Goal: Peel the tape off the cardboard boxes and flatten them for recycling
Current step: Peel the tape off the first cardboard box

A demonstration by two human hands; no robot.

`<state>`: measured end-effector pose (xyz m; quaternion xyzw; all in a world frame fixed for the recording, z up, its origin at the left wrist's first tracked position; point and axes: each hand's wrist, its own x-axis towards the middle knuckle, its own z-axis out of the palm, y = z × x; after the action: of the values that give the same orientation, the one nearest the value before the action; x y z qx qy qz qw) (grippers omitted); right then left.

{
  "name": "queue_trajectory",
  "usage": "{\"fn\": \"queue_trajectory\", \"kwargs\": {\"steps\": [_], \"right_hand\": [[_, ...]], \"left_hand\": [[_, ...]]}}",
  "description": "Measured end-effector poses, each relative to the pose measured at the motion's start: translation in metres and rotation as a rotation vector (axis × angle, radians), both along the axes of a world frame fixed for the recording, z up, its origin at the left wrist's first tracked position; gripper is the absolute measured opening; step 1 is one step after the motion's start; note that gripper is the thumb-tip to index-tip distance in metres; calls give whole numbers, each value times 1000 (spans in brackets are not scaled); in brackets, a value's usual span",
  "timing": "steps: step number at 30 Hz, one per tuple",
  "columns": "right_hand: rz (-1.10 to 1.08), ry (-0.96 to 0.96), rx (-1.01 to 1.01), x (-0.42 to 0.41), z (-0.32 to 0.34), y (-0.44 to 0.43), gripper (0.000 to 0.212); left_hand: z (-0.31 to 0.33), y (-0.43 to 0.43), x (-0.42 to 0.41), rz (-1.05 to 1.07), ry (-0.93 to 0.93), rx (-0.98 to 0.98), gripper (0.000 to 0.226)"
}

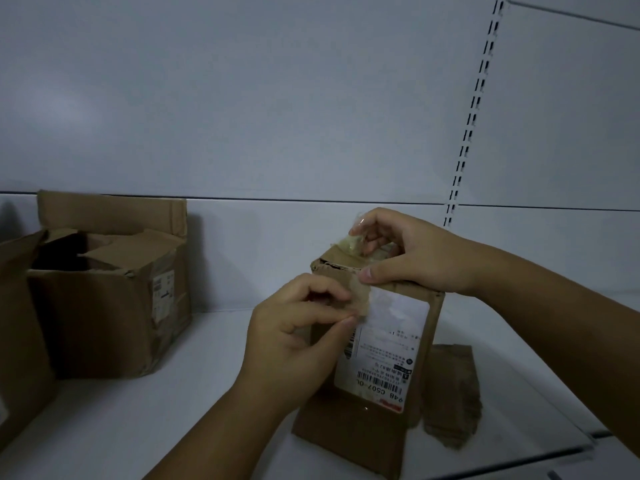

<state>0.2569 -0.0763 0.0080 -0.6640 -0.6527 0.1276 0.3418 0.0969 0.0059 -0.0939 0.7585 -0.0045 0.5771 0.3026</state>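
A small brown cardboard box point(367, 431) with a white shipping label point(388, 344) stands upright on the white shelf point(173, 410) in front of me. My left hand point(294, 337) pinches a strip of tape point(360, 303) at the label's upper left corner, partly lifted from the box. My right hand point(412, 254) grips the top end of the box, thumb on the front face, with a crumpled wad of clear tape point(353, 242) stuck at its fingertips.
A larger opened cardboard box point(110, 320) sits at the left on the shelf, flaps up. Another cardboard flap point(20, 327) cuts in at the far left edge. A flattened brown piece point(453, 393) lies behind the small box. A slotted upright point(474, 112) runs up the back panel.
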Motion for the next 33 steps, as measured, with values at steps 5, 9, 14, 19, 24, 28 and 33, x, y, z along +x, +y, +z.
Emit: {"fn": "queue_trajectory", "kwargs": {"steps": [5, 9, 14, 19, 24, 28, 33], "right_hand": [[-9, -17, -11, 0, 0, 1, 42], [0, -44, -52, 0, 0, 1, 42], [-7, -78, -88, 0, 1, -1, 39], [-42, -118, -92, -2, 1, 0, 36], [-57, 0, 1, 0, 1, -1, 28], [-106, 167, 42, 1, 2, 1, 21], [-167, 549, 86, -5, 9, -2, 45]], "left_hand": [[0, -5, -1, -165, -95, -279, 11], [2, -5, 0, -212, -170, -402, 13], [8, -7, -4, -169, -188, -405, 13], [28, 3, -20, -357, -402, -670, 10], [34, -4, -9, -366, -204, -815, 13], [71, 1, 1, -176, -82, -683, 32], [96, 16, 35, 69, 215, -433, 38]]}}
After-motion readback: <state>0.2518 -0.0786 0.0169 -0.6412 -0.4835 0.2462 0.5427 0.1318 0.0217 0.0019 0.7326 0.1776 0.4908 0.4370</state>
